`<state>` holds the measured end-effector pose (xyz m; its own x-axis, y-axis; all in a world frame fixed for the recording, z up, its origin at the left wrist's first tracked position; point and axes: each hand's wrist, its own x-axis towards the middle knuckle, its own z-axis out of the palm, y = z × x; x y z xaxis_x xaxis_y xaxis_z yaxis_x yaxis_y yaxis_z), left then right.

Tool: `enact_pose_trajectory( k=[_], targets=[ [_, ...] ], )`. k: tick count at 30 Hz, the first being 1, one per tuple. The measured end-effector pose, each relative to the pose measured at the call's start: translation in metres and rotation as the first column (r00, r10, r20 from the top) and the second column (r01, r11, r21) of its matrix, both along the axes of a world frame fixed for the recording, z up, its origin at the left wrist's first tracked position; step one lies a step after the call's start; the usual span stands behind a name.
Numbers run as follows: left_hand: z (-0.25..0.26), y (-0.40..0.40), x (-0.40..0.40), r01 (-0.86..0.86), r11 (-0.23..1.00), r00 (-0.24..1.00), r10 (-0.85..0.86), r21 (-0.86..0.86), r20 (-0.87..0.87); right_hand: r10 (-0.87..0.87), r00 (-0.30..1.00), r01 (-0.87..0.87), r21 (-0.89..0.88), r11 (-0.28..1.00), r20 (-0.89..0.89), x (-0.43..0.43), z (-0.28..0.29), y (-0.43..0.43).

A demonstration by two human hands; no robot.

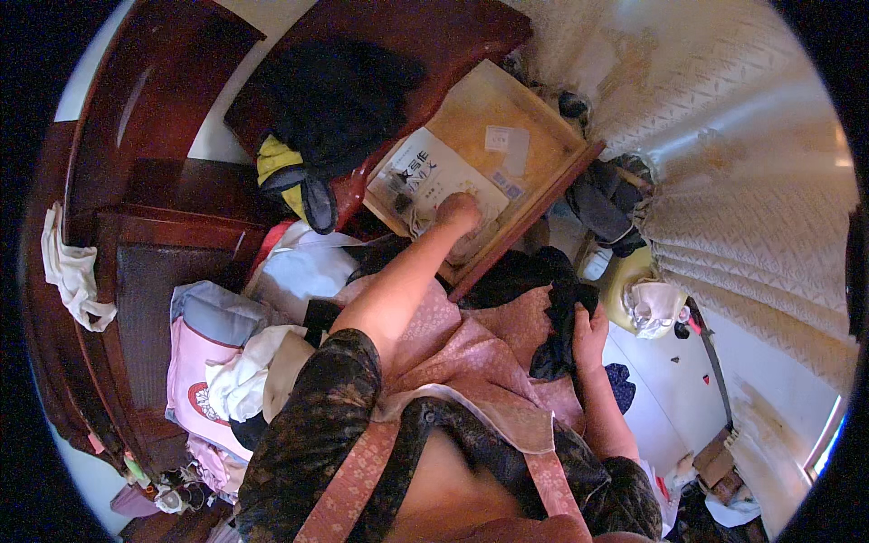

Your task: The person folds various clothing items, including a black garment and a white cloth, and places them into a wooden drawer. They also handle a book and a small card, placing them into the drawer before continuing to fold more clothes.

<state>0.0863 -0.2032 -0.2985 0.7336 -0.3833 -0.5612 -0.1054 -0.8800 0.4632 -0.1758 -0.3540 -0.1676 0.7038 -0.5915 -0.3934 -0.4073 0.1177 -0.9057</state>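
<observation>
An open wooden drawer (543, 115) lies before me, with a paper-covered book (441, 170) bearing writing and some loose papers (508, 146) in it. My left hand (459, 214) reaches over the drawer's near part, its fingers curled down by the book's lower edge; whether they grip anything is hidden. Pale cords or a thin cloth lie beside that hand. To the right, my right hand (589, 326) holds a black cloth (560, 339) beside my lap, against my pink flowered apron (434, 326).
A dark red wooden cabinet top (468, 27) carries black clothing (339, 95) and a yellow-and-black item (292, 176). Folded pink and grey bedding (204, 360) lies at left. A yellow container (626, 288) and dark shoes or cloths (601, 203) stand at right, near a patterned curtain (733, 251).
</observation>
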Motion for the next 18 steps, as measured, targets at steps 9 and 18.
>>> enact_pose_trajectory(
  k=[9, 18],
  targets=[
    [0.07, 0.024, 0.047, -0.954, 0.075, 0.296, 0.09, -0.29, -0.951, -0.014, 1.0, 0.014, 0.035, 0.999, 0.007, -0.008, -0.02, -0.005],
    [0.105, 0.066, 0.047, -0.928, 0.147, 0.329, -0.115, -0.344, -0.937, -0.004, 0.999, 0.008, -0.092, 0.996, 0.053, -0.006, -0.009, -0.002]
  ],
)
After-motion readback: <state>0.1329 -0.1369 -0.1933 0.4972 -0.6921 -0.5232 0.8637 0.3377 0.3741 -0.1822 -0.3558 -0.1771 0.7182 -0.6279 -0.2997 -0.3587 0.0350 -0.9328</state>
